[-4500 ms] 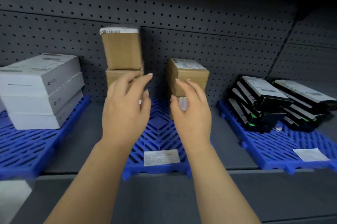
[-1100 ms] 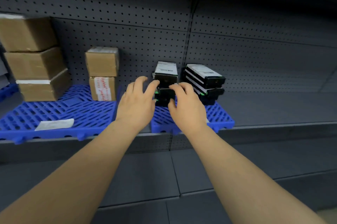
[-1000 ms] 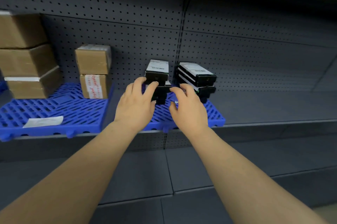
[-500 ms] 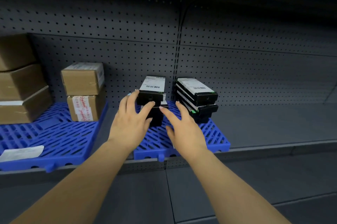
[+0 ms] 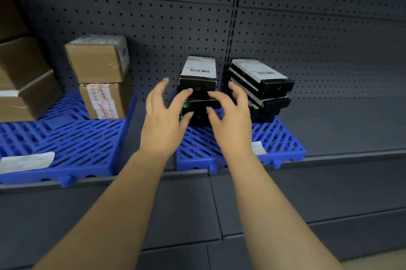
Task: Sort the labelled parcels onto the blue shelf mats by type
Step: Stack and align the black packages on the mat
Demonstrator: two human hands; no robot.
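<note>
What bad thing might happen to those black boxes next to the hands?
The left black stack looks uneven, its top box jutting past the ones below, so a nudge from the left hand or right hand might topple it. The right black stack sits skewed close by and could get knocked too.

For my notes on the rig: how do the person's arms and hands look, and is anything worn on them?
Both forearms are bare, with no sleeves in view. The left hand and right hand wear no gloves, and no rings or watch show. The fingers have short, pale nails.
</note>
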